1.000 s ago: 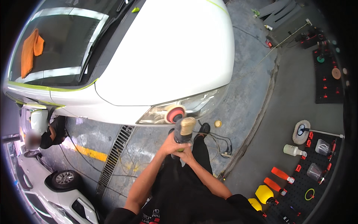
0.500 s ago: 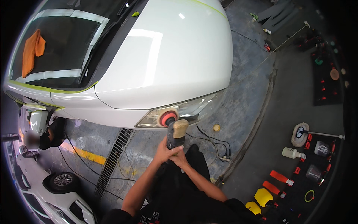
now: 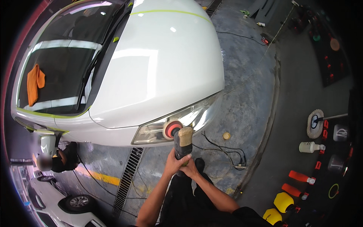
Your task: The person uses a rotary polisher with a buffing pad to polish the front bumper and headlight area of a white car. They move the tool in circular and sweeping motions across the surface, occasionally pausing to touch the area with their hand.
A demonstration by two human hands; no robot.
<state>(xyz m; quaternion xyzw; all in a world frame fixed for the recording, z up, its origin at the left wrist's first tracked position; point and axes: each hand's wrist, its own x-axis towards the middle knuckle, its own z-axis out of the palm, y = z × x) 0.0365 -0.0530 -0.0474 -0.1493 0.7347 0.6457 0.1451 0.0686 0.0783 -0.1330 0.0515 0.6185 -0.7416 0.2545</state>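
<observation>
Both of my hands are wrapped around a handheld polisher (image 3: 183,146) with a dark body and a tan, worn head cover. My left hand (image 3: 173,163) closes around its body from the left. From the right, my right hand (image 3: 189,168) grips lower on the same tool, its fingers partly hidden. The red-backed round pad (image 3: 172,129) sits against the headlight (image 3: 150,134) of a white car. Above the headlight stretches the glossy bonnet (image 3: 181,72), with a band of yellow-green masking tape (image 3: 166,11) across it.
Black cables (image 3: 227,148) and a small round yellowish thing (image 3: 226,135) lie on the floor to the right. A drain grate (image 3: 128,179) runs at the left, near a crouching person (image 3: 68,157). Spray bottles (image 3: 310,147) and tools line the right wall.
The whole view has shifted, so the car and floor items appear lower. On the headlight, the pad sits slightly further toward the car's front. Both hands keep their grip on the polisher.
</observation>
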